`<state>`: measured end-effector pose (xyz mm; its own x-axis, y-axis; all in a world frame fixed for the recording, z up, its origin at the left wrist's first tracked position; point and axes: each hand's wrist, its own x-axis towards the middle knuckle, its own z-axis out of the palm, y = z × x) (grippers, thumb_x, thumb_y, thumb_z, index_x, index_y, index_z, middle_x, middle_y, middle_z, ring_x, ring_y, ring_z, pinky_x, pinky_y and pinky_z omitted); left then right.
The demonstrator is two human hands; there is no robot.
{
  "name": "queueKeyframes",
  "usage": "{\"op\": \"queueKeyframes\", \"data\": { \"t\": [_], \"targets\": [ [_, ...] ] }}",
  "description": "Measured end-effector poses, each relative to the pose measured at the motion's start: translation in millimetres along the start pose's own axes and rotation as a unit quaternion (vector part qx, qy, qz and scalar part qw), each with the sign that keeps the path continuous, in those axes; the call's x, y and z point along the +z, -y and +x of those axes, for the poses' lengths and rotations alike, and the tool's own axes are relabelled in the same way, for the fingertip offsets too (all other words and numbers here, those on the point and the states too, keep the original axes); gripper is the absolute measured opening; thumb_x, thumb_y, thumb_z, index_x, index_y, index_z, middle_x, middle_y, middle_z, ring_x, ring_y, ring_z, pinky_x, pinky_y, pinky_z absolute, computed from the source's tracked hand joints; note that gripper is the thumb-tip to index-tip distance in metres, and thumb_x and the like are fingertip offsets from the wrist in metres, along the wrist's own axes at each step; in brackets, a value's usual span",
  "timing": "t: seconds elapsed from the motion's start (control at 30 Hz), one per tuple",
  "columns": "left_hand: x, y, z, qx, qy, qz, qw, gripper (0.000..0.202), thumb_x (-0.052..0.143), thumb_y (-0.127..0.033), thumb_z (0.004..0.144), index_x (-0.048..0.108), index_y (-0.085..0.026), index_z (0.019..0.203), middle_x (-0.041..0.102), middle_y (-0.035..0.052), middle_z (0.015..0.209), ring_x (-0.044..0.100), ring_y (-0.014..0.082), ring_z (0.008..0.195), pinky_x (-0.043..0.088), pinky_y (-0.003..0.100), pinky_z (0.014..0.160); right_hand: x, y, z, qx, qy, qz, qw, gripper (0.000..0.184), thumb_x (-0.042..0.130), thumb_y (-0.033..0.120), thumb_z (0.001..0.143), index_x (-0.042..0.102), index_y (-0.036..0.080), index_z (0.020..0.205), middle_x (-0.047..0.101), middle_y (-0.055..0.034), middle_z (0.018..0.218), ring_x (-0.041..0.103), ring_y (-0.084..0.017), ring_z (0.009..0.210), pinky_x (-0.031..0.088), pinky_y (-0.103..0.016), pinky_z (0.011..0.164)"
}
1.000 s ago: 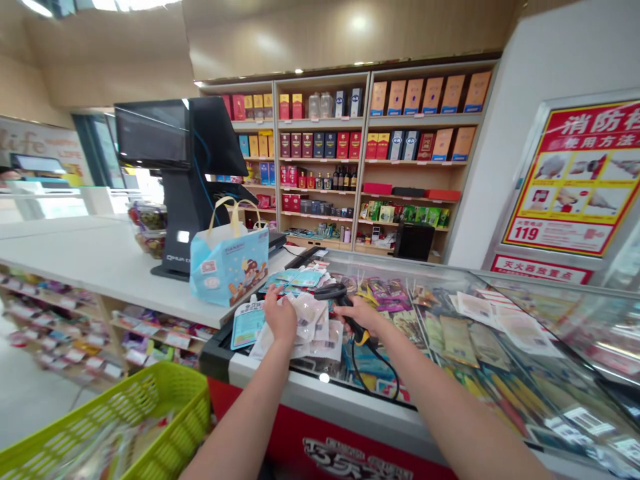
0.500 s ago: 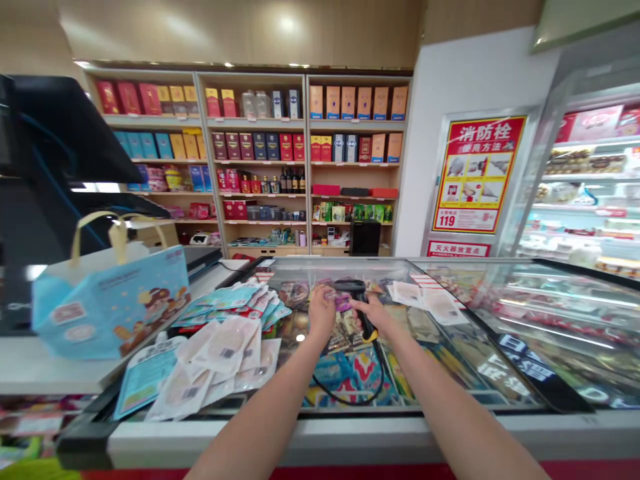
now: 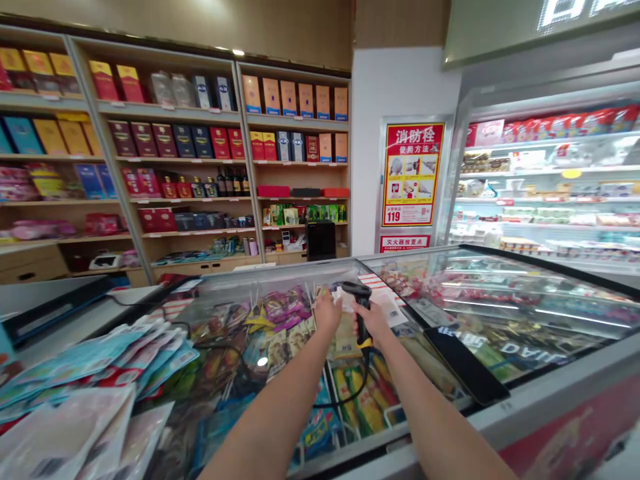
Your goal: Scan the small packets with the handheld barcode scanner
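My right hand (image 3: 371,321) is closed around the handle of a black barcode scanner (image 3: 358,293) with a yellow band, held above the glass freezer lid (image 3: 280,313). Its black cable (image 3: 345,399) loops down over the glass. My left hand (image 3: 327,312) is right beside the scanner head, fingers pinched on a small pale packet (image 3: 343,299). Both forearms reach forward over the freezer.
A pile of blue and pale flat packets (image 3: 85,387) lies at the left on the freezer and counter. A black phone-like slab (image 3: 465,363) rests on the glass at the right. Shelves of boxes (image 3: 200,140) stand behind; an open cooler (image 3: 545,180) is at the right.
The view has swung right; the blue gift bag and the till screen have left the frame. Both hands with the scanner moved right along the freezer, away from the packet pile.
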<state>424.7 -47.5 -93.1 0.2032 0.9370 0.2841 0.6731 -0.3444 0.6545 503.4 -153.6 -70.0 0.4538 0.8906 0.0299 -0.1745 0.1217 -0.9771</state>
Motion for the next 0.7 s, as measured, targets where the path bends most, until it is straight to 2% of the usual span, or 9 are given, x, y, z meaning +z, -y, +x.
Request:
{"op": "queueKeyframes", "data": {
  "t": [0.1, 0.17, 0.3, 0.37, 0.47, 0.57, 0.63, 0.7],
  "targets": [
    [9.9, -4, 8, -0.004, 0.020, 0.051, 0.999, 0.029, 0.058, -0.042, 0.079, 0.068, -0.016, 0.089, 0.062, 0.0168, 0.117, 0.056, 0.0294, 0.114, 0.037, 0.042, 0.099, 0, -3, 1, -0.011, 0.000, 0.001, 1.000, 0.036, 0.073, 0.041, 0.064, 0.049, 0.020, 0.079, 0.054, 0.0062, 0.050, 0.050, -0.010, 0.038, 0.041, -0.023, 0.036],
    [14.7, -3, 12, -0.009, 0.009, 0.039, 0.999, 0.026, 0.063, -0.040, 0.074, 0.067, -0.016, 0.082, 0.064, 0.0159, 0.110, 0.058, 0.0293, 0.110, 0.039, 0.041, 0.096, 1, -3, 0, -0.019, 0.013, -0.003, 1.000, 0.035, 0.073, 0.041, 0.065, 0.050, 0.020, 0.081, 0.055, 0.0060, 0.051, 0.051, -0.010, 0.039, 0.042, -0.022, 0.037],
    [15.3, 9, 19, -0.046, -0.041, -0.109, 0.992, 0.017, 0.057, -0.029, 0.077, 0.058, -0.018, 0.064, 0.064, 0.0066, 0.075, 0.063, 0.0211, 0.080, 0.045, 0.033, 0.078, 1, -4, -1, -0.018, 0.018, -0.019, 0.999, 0.036, 0.073, 0.041, 0.064, 0.049, 0.020, 0.081, 0.053, 0.0077, 0.050, 0.049, -0.010, 0.037, 0.043, -0.023, 0.036],
    [10.6, 18, 24, -0.078, -0.101, -0.206, 0.970, 0.019, 0.053, -0.026, 0.078, 0.051, -0.019, 0.060, 0.057, 0.0018, 0.062, 0.058, 0.0167, 0.066, 0.046, 0.029, 0.069, 0, -5, -1, -0.014, 0.013, -0.018, 1.000, 0.036, 0.072, 0.041, 0.064, 0.048, 0.020, 0.081, 0.052, 0.0083, 0.049, 0.048, -0.010, 0.036, 0.044, -0.024, 0.036],
    [0.6, 28, 32, -0.133, -0.190, -0.325, 0.917, 0.018, 0.053, -0.025, 0.076, 0.047, -0.019, 0.060, 0.054, -0.0018, 0.057, 0.053, 0.0129, 0.056, 0.045, 0.026, 0.059, -1, -6, 0, -0.011, 0.011, -0.020, 1.000, 0.035, 0.071, 0.042, 0.066, 0.048, 0.019, 0.080, 0.052, 0.0077, 0.049, 0.048, -0.010, 0.036, 0.045, -0.025, 0.036],
    [-7.3, 33, 35, -0.159, -0.203, -0.404, 0.878, 0.016, 0.053, -0.024, 0.074, 0.047, -0.018, 0.061, 0.054, -0.0024, 0.056, 0.051, 0.0118, 0.050, 0.045, 0.026, 0.054, -2, -7, -1, -0.007, 0.019, -0.025, 1.000, 0.035, 0.071, 0.042, 0.067, 0.048, 0.019, 0.079, 0.052, 0.0077, 0.049, 0.048, -0.009, 0.036, 0.044, -0.024, 0.035],
    [-9.7, 33, 31, -0.156, -0.179, -0.404, 0.884, 0.013, 0.052, -0.023, 0.074, 0.049, -0.018, 0.063, 0.054, -0.0020, 0.055, 0.052, 0.0125, 0.049, 0.045, 0.026, 0.053, -1, -6, -2, -0.005, 0.031, -0.027, 0.999, 0.034, 0.071, 0.041, 0.067, 0.048, 0.020, 0.080, 0.052, 0.0079, 0.049, 0.047, -0.009, 0.036, 0.043, -0.023, 0.035],
    [-10.7, 33, 24, -0.135, -0.131, -0.339, 0.922, 0.009, 0.053, -0.020, 0.074, 0.051, -0.018, 0.065, 0.055, -0.0013, 0.056, 0.055, 0.0139, 0.052, 0.045, 0.026, 0.055, -1, -6, -3, -0.004, 0.044, -0.029, 0.999, 0.034, 0.071, 0.040, 0.067, 0.048, 0.020, 0.081, 0.053, 0.0077, 0.049, 0.048, -0.009, 0.036, 0.043, -0.023, 0.035]
  ]
}}
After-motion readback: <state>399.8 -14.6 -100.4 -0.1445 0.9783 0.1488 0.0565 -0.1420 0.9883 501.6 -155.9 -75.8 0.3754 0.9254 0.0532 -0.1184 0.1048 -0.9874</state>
